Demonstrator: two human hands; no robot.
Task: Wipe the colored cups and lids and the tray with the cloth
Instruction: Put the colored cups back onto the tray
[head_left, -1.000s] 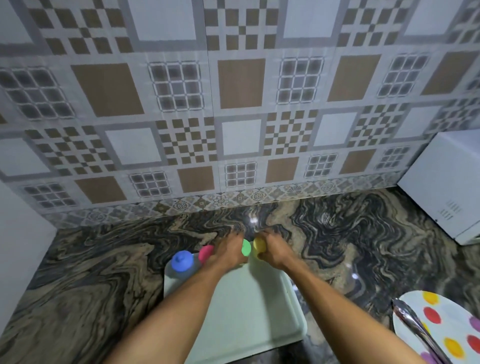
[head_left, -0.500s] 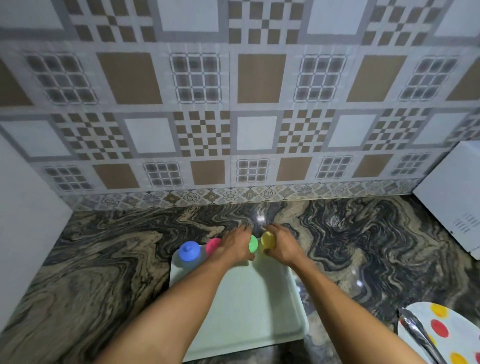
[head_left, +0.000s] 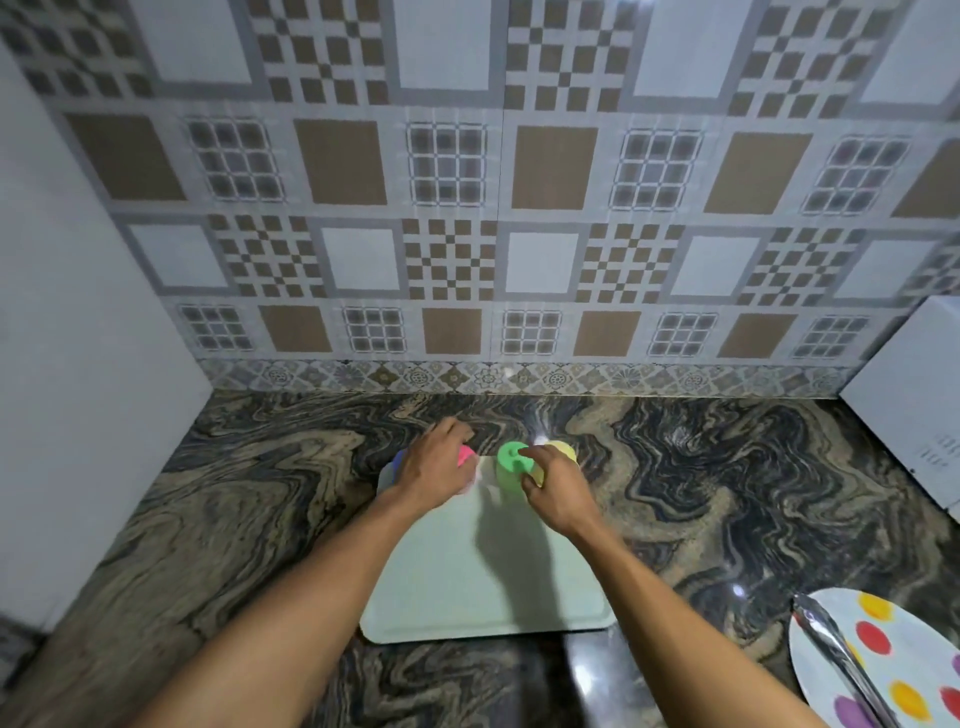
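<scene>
A pale green tray (head_left: 483, 577) lies on the marble counter (head_left: 234, 519). Along its far edge stand small cups with coloured lids. My left hand (head_left: 434, 465) lies over the pink cup (head_left: 466, 456), its fingers curled round it, and hides nearly all of the blue cup (head_left: 398, 460). My right hand (head_left: 553, 486) pinches the green cup (head_left: 510, 462) between forefinger and thumb. The yellow cup (head_left: 562, 451) shows just behind that hand. No cloth is in sight.
A white appliance (head_left: 914, 415) stands at the right against the tiled wall. A tall white surface (head_left: 78, 364) closes off the left. At the lower right a white plate with coloured dots (head_left: 883, 649) carries a metal utensil (head_left: 836, 660).
My left hand has shifted left from between the pink and green cups onto the pink one, now covering the blue one. My right hand has moved from the yellow cup to the green one.
</scene>
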